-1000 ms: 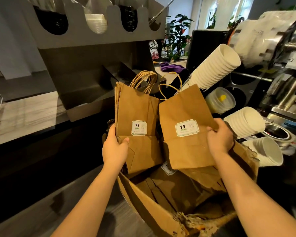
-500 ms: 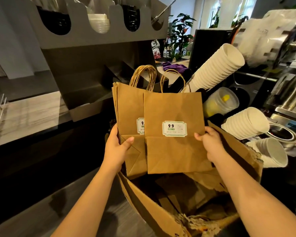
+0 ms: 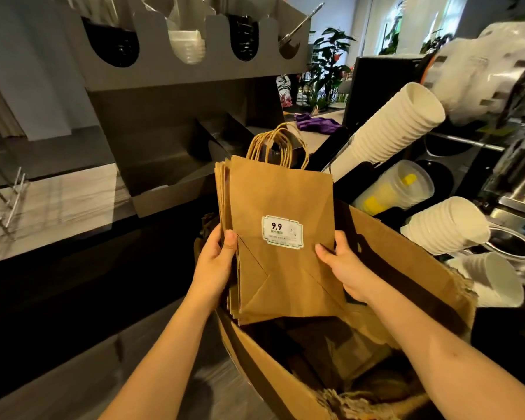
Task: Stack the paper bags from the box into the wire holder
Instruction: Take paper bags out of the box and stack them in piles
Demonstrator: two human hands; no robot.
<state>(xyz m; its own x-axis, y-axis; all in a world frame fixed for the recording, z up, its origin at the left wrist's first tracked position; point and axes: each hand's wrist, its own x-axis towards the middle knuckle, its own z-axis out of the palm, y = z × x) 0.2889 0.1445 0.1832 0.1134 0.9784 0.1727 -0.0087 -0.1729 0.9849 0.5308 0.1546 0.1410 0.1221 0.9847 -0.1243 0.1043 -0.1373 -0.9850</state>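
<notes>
A stack of flat brown paper bags (image 3: 281, 195) with twisted handles and a white "9.9" sticker stands upright above the open cardboard box (image 3: 406, 268). My left hand (image 3: 215, 262) grips the stack's left edge, thumb on the front. My right hand (image 3: 343, 268) holds the right edge, thumb on the front bag and fingers behind. More brown bags lie dark inside the box (image 3: 331, 353). A wire rack (image 3: 9, 201) stands at the far left on the counter.
A grey dispenser shelf (image 3: 179, 74) with lids and cups hangs above and behind the bags. Sleeves of white paper cups (image 3: 397, 125) and clear lidded cups (image 3: 394, 189) stick out at the right. A dark counter edge (image 3: 73, 268) runs along the left.
My right hand has brought its single bag leftward onto the front of the stack held by my left hand; both hands now hold one aligned stack.
</notes>
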